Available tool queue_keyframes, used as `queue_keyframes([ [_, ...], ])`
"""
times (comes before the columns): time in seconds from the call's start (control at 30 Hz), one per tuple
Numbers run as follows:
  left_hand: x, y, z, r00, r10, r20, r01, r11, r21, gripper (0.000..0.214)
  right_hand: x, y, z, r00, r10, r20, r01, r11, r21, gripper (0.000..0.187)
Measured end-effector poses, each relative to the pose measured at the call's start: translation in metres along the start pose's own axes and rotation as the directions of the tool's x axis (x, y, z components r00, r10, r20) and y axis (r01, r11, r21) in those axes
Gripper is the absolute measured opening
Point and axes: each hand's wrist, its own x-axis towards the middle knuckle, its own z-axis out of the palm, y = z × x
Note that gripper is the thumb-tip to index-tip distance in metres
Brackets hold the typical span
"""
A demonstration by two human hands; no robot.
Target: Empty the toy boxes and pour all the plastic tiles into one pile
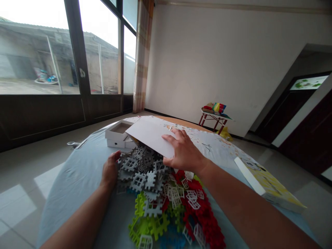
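My right hand (pixel 185 150) grips the near right edge of a flat white cardboard panel (pixel 151 135), thumb below and fingers on top. The panel is tilted over the far side of a heap of grey plastic interlocking building pieces (pixel 138 181), many with window-like cutouts. My left hand (pixel 110 171) rests open against the left side of this heap, its fingers partly hidden behind the pieces. Nearer me lie lime green pieces (pixel 149 224), red pieces (pixel 210 221) and small white lattice window pieces (pixel 175 195). A few blue pieces (pixel 172 238) show at the bottom.
A white open box (pixel 115 141) stands behind the heap on the round table's light blue cloth (pixel 75 193). To the right lies a yellow and white box (pixel 269 185). Scissors (pixel 73 143) stick out at the left edge. A small table (pixel 215 117) stands by the wall.
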Motion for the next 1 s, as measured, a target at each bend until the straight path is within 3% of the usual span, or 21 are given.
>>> queue_keyframes([
  [0.47,0.019,-0.014,-0.006,0.994,0.095,0.059,-0.101,0.988,0.116,0.047,-0.055,0.038,-0.040,0.995,-0.093,-0.035,0.087,0.985,-0.150,0.068],
  [0.7,0.019,-0.010,-0.008,0.993,0.099,0.062,-0.109,0.975,0.193,0.046,-0.078,0.051,-0.043,0.987,-0.119,-0.108,0.098,0.978,-0.186,0.067],
  [0.87,0.017,-0.004,-0.009,0.996,0.076,0.056,-0.086,0.970,0.226,0.049,-0.083,0.073,-0.039,0.951,0.042,-0.306,-0.086,0.988,-0.132,0.064],
  [1.0,0.019,-0.003,-0.011,0.996,0.047,0.080,-0.067,0.961,0.268,0.045,-0.090,0.110,-0.028,0.824,0.286,-0.489,-0.295,0.954,0.061,0.061],
])
